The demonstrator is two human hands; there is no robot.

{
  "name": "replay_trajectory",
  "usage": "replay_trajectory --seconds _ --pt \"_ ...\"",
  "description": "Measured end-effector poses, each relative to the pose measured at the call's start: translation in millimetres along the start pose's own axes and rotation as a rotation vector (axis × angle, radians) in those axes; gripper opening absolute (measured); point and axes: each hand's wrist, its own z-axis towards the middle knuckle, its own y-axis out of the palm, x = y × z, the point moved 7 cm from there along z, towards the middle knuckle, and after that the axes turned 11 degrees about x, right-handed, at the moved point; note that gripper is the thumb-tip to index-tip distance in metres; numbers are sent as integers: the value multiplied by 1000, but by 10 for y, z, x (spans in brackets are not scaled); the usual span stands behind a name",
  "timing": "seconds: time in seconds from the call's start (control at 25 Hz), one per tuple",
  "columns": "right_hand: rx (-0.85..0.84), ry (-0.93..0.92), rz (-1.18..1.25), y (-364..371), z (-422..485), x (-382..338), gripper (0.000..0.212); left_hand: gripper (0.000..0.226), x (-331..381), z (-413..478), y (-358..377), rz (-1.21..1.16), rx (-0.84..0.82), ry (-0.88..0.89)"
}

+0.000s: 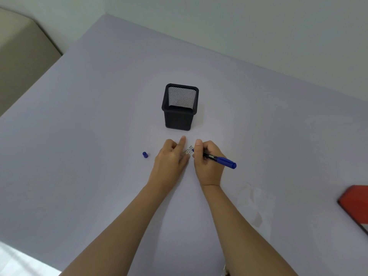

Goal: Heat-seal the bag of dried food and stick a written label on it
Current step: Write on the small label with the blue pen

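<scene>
Pale lilac bench (99, 136) fills the view, meeting a plain light wall at its far edge; a beige upholstered piece (22, 56) stands beyond the left corner. At centre, a black mesh pen holder (180, 107) stands upright with nothing visible inside. Just in front of it, a small white label (189, 151) with printed marks lies flat on the bench between the two hands. Left hand (171, 158) rests palm down, its index finger extended and pressing on the left edge of the label, the other fingers curled. Right hand (208, 156) is closed around a blue-and-black marker (218, 159) in a writing grip, the tip touching the label and the blue rear end pointing right. Blue marker cap (145, 154) lies on the bench to the left of the left hand, apart from it. Near the right forearm, a clear plastic bag (254, 204) lies flat, faint against the surface; its contents cannot be made out. A red object (356, 204) is cut off by the right edge.
</scene>
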Motion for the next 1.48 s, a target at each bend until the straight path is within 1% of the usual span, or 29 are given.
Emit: replay_trajectory --seconds 0.04,0.12,0.2,0.24,0.36,0.44,0.52,0.72,0.92,1.12,1.28,1.48 --pt "-5 -3 -4 3 1 -3 45 41 -30 1 -17 -21 7 -36" --pt "-17 5 -2 17 2 -3 45 28 -51 -14 -52 -73 28 -61" --pt "-37 36 11 40 3 6 44 16 -41 -26 -68 -82 46 9" --pt "-49 55 24 50 -1 13 43 15 -44 -29 -75 -73 51 41" --pt "-75 96 61 64 -16 35 36 26 -68 -27 -93 -50 56 112" --pt "-84 103 65 65 -24 41 38 32 -77 -48 -91 -35 61 128" --pt "-83 107 66 63 -25 40 39 32 -76 -73 -74 -31 64 128" --pt "-88 105 66 58 -25 29 33 32 -76 -66 -74 -56 47 100" --pt "-99 98 55 85 -43 11 40 30 -93 -82 -92 -87 49 66" --pt "-96 139 58 85 -47 36 33 17 -132 -27 -127 -129 33 -4" --pt "-91 152 40 89 -53 39 32 17 -151 -19 -140 -136 33 -27" --pt "-87 183 71 80 -47 31 29 9 -160 -42 -106 -140 41 8"
